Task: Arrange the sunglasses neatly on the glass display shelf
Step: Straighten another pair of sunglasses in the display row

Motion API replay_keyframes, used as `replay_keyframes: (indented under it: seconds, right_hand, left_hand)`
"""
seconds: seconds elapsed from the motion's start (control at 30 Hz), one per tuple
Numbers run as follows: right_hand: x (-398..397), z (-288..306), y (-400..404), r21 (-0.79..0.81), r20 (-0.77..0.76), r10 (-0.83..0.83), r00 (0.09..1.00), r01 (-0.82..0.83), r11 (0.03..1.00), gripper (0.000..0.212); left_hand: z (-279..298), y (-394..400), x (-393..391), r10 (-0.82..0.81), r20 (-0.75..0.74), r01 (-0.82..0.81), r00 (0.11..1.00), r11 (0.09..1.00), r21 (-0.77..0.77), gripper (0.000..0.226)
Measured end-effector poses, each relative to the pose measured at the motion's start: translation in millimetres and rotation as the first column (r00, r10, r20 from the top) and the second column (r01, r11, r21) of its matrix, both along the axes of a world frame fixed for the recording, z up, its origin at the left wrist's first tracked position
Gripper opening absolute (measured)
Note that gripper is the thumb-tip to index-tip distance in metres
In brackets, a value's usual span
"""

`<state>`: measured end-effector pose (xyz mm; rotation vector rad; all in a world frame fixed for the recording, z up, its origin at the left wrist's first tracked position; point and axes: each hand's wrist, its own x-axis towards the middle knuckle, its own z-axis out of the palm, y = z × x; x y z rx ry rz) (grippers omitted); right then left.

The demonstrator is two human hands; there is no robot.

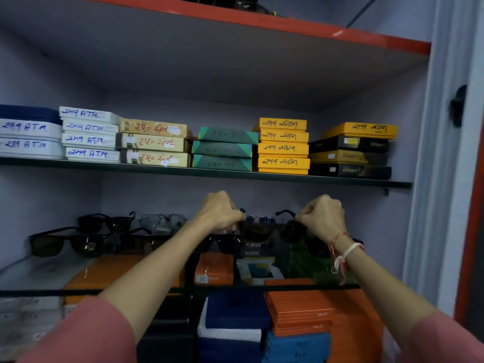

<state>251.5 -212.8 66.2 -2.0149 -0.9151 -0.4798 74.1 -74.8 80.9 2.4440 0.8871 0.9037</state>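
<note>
While both arms reach forward into the cabinet, the left hand (221,212) and the right hand (323,216) are each curled closed at either end of a dark pair of sunglasses (267,231), pinching it near the hinges, with the temple arms pointing back toward the rear wall. The held pair sits at the level of the glass display shelf (39,273), near its middle, but whether it rests on the glass or hangs just above it cannot be told. Behind it a pair with bluish lenses (259,220) shows between the two fists. To the left on the same shelf stand more sunglasses: a large brown-lensed pair (68,243) at the front, a black pair (104,222) behind it, and a thin wire-framed pair (162,221) beside that one. Another dark pair (225,243) lies just below the left wrist. A thread bracelet (340,254) wraps the right wrist, and pink sleeves (86,334) cover both forearms near the bottom edge. Through the glass, orange boxes (298,310) and blue boxes (235,313) are stacked on the level below. On the shelf above, labelled boxes stand in stacks: white ones (90,133) at the left, green ones (225,149) in the middle, yellow ones (282,146) to the right.
</note>
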Motion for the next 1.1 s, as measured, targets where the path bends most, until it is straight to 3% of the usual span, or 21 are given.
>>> replay_keyframes:
  seconds: [0.17, 0.57, 0.67, 0.77, 0.9, 1.0, 1.1]
  right_hand:
    - [27, -1, -1, -0.085, -0.072, -0.023, 0.997, 0.017, 0.996, 0.018]
    - [53, -15, 35, -0.334, -0.033, -0.017, 0.999, 0.005, 0.942, 0.028]
    - [57, -18, 43, -0.38, -0.04, -0.048, 0.998, 0.029, 0.925, 0.033]
    - [62, -22, 46, -0.412, -0.051, -0.065, 0.997, 0.038, 0.91, 0.036]
    - [65, -26, 46, -0.428, -0.055, -0.076, 0.996, 0.045, 0.903, 0.042]
    - [66, -24, 46, -0.426, -0.045, -0.095, 0.994, 0.066, 0.902, 0.043]
    - [57, -18, 37, -0.323, -0.065, -0.08, 0.995, 0.055, 0.945, 0.034]
  left_hand:
    - [-3, 7, 33, 0.037, -0.036, -0.039, 0.999, 0.997, -0.069, 0.028]
    - [-14, 40, 71, 0.099, -0.262, -0.142, 0.96, 0.978, -0.15, 0.037]
    - [-17, 44, 76, 0.11, -0.288, -0.153, 0.951, 0.98, -0.13, 0.027]
    - [-22, 48, 82, 0.105, -0.308, -0.148, 0.946, 0.981, -0.121, 0.054]
    - [-32, 54, 87, 0.105, -0.337, -0.146, 0.936, 0.984, -0.1, 0.046]
    - [-36, 60, 81, 0.074, -0.294, -0.113, 0.953, 0.987, -0.116, 0.044]
    - [-31, 54, 60, 0.037, -0.123, -0.049, 0.992, 0.994, -0.101, 0.044]
